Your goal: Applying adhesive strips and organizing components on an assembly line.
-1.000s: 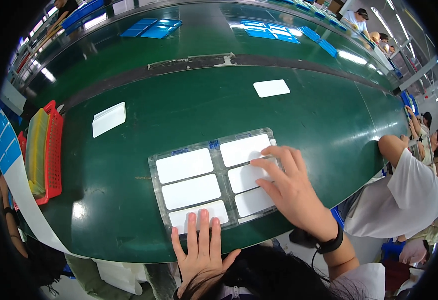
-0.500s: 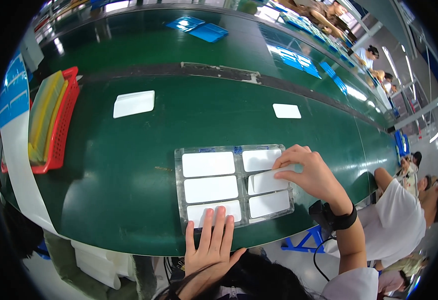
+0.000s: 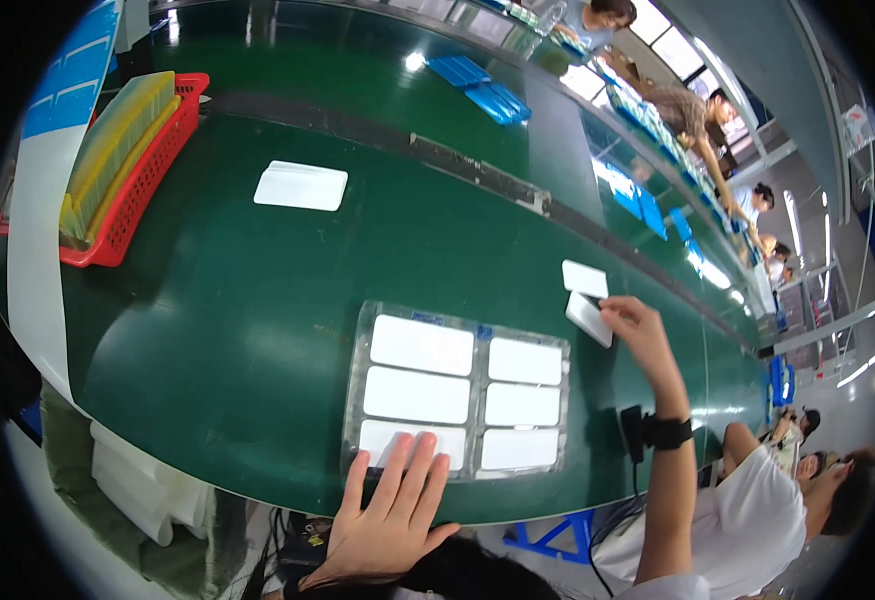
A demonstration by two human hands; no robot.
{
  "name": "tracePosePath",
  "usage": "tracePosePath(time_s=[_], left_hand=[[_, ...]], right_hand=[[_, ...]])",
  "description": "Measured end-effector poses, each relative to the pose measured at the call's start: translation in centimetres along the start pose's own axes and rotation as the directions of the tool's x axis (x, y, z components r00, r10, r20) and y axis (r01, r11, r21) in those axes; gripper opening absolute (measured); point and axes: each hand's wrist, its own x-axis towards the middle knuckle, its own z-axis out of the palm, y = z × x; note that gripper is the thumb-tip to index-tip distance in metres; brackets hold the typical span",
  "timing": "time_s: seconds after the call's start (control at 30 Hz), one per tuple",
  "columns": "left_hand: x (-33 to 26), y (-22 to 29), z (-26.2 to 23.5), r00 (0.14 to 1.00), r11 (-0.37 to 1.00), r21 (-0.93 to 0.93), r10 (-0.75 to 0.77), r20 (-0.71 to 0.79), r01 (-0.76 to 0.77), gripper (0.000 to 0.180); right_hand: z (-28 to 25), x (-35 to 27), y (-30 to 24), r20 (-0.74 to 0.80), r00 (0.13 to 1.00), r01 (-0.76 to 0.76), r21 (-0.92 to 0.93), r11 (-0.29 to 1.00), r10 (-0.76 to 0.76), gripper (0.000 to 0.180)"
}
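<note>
"What's changed?"
"The right hand (image 3: 646, 335), over the tray (image 3: 479, 400) before, now pinches a card (image 3: 586, 316) at the tray's two o'clock, beside a second card (image 3: 585, 277)."
"And the left hand (image 3: 388, 520)?"
"Still open, spread flat at the tray's seven o'clock."

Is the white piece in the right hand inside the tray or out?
Out: green table shows between the tray and the white piece in the right hand.
</note>
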Motion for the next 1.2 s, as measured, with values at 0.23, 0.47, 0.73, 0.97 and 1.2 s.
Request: tracePosePath(time_s=[0.23, 0.47, 0.73, 0.97, 1.2], left_hand=[[0.2, 1.4, 0.2, 0.995, 0.996, -0.057, -0.07, -0.069, 0.066, 0.076], [0.7, 2.0, -0.6, 0.998, 0.999, 0.002, -0.053, 0.013, 0.053, 0.078], [2.4, 1.0, -1.6, 0.991, 0.993, -0.025, -0.117, -0.063, 0.115, 0.085], [3.3, -0.3, -3.2, 0.997, 0.999, -0.008, -0.047, -0.055, 0.046, 0.085], [5.8, -3.3, -2.8, 0.988, 0.997, 0.053, 0.071, -0.141, -0.064, 0.076]], right_hand=[[4.2, -9.6, -7.8, 0.17, 0.875, 0.481, -0.409, 0.775, -0.453, 0.039], [7.1, -14.5, -9.7, 0.495, 0.775, 0.619, -0.469, 0.63, -0.393, 0.074], [8.1, -15.3, -9.0, 0.372, 0.836, 0.546, -0.479, 0.687, -0.404, 0.082], [8.6, -18.8, -6.9, 0.231, 0.859, 0.509, -0.491, 0.707, -0.458, 0.065], [10.9, -20.0, -7.2, 0.1, 0.895, 0.422, -0.507, 0.752, -0.435, 0.075]])
